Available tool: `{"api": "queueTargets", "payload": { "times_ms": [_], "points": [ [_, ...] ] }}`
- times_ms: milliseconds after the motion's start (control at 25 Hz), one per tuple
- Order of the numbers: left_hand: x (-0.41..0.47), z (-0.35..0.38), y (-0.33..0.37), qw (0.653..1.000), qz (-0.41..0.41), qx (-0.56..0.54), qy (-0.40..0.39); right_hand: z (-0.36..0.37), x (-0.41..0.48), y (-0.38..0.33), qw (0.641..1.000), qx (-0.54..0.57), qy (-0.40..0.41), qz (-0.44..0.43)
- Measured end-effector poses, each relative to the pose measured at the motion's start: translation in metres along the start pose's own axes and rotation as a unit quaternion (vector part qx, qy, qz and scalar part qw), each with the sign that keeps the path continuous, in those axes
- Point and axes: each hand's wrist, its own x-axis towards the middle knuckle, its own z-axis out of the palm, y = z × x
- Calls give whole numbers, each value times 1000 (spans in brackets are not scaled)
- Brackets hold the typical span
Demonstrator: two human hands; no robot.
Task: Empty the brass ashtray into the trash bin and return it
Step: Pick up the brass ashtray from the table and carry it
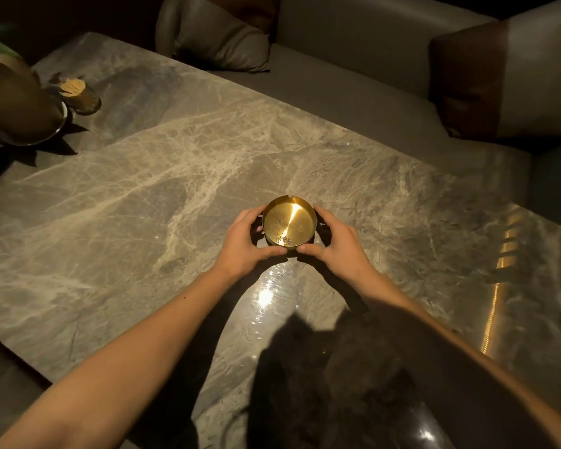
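A round brass ashtray [289,221] stands near the middle of the marble table [143,205]. A little grey ash lies at its near inner edge, and a notch shows in its far rim. My left hand [245,243] cups its left side, thumb along the near rim. On the other side my right hand [334,243] wraps the right wall, thumb also at the near rim. Both hands touch the ashtray. No trash bin is in view.
A brass plant pot [20,115] and a holder of toothpicks [78,94] stand at the table's far left corner. A grey sofa [353,76] with cushions [221,37] runs along the far and right sides.
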Motion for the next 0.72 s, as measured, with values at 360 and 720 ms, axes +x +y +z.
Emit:
{"api": "queueTargets", "payload": {
  "times_ms": [360, 720],
  "points": [
    [-38, -5, 86, 996, 36, -83, -23, -44, -77, -42, 983, 149, 99, 34],
    [-98, 65, 171, 990, 91, -105, -33, -123, -182, -33, 978, 150, 145, -3]
  ]
}}
